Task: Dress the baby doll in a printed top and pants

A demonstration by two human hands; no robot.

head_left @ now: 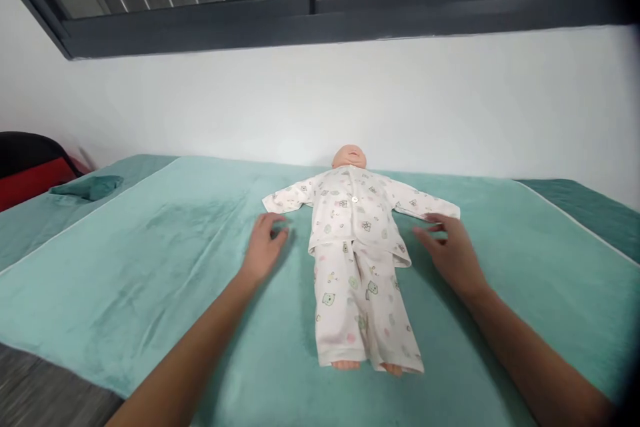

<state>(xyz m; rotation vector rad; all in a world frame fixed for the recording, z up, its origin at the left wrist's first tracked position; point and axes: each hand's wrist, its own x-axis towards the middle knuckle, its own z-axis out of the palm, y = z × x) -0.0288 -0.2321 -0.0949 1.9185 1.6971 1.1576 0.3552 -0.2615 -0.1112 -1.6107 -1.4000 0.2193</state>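
Observation:
A baby doll (349,157) lies on its back in the middle of the bed, head toward the wall and bare feet toward me. It wears a white patterned shirt (335,210), buttoned at the front, and matching pants (345,320). Both sleeves stretch out to the sides, and the doll's hands do not show. My left hand (264,245) is just below the left sleeve's cuff, thumb and fingers apart with nothing between them. On the other side my right hand (453,253) is open beside the right cuff; whether its fingertips touch the sleeve I cannot tell.
A light green blanket (165,280) covers the bed, with a darker green cloth (585,207) at the far right. At the far left are a crumpled green cloth (87,187) and a black and red object (30,170). Behind stands a white wall (225,107) below a barred window.

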